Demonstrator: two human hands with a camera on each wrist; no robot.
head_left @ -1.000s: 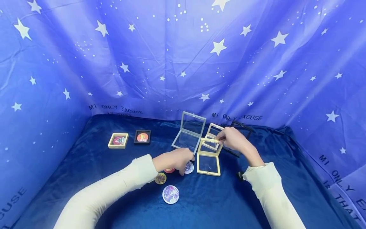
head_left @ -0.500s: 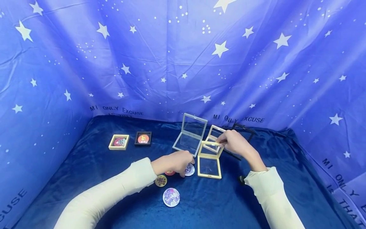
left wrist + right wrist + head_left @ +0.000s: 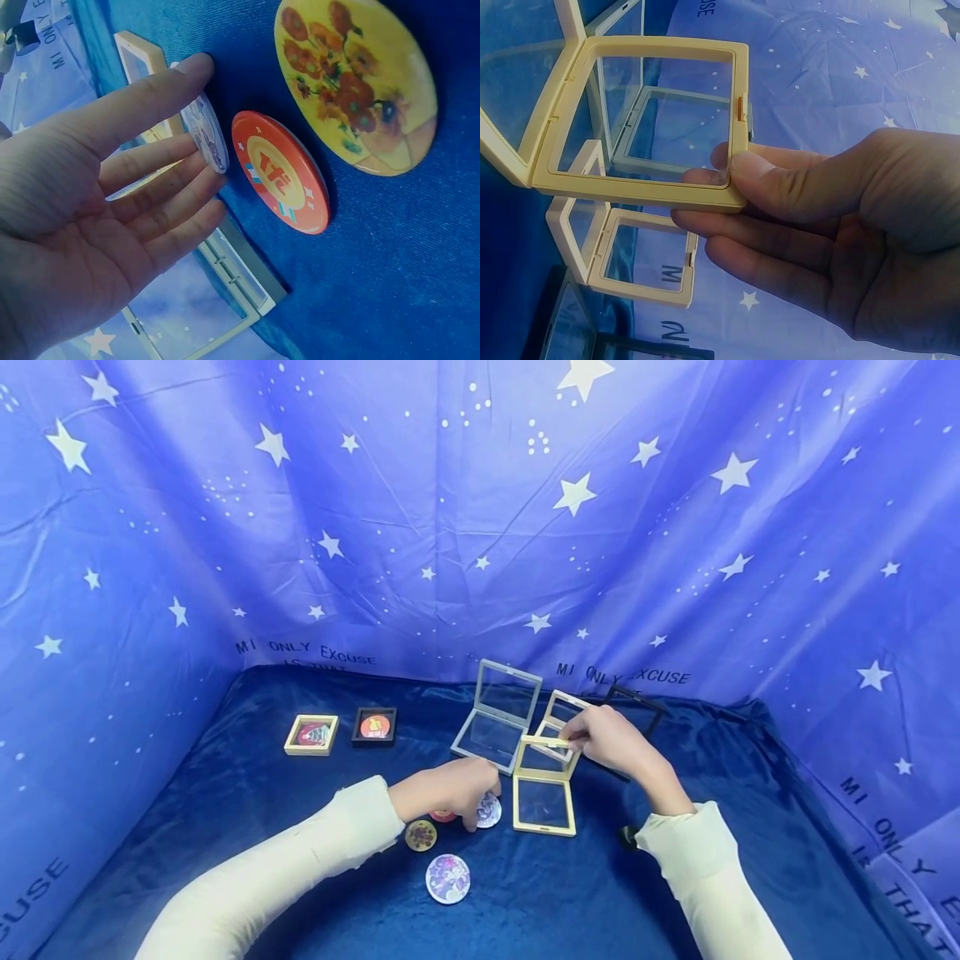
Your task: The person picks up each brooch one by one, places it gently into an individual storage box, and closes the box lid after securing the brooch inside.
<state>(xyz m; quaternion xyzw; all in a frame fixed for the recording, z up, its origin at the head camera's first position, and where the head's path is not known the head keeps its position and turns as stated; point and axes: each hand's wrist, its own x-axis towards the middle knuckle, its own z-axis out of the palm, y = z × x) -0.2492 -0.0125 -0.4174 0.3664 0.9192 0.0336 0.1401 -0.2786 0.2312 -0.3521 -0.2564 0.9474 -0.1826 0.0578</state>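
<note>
My left hand (image 3: 452,785) pinches a purple-and-white round badge (image 3: 210,135) between thumb and fingers; the badge stands tilted at the cloth. Beside it lies a red round badge (image 3: 281,172), partly hidden by the hand in the head view. A yellow badge with a flower picture (image 3: 358,86) is a little farther left. My right hand (image 3: 609,742) grips the lid corner of a pale yellow hinged display frame (image 3: 637,196), thumb on one face and fingers behind. That frame stands unfolded, its lid raised and its clear film bare.
Behind stand a grey unfolded frame (image 3: 480,757), a pale pink one (image 3: 641,298) and a black one (image 3: 651,720). Two filled frames, one cream (image 3: 311,752) and one black (image 3: 374,742), lie at the left. A larger purple badge (image 3: 447,878) lies in front.
My left hand and its badge have shifted slightly left and nearer. My right hand keeps hold of the yellow frame's lid, and the view has moved a little.
</note>
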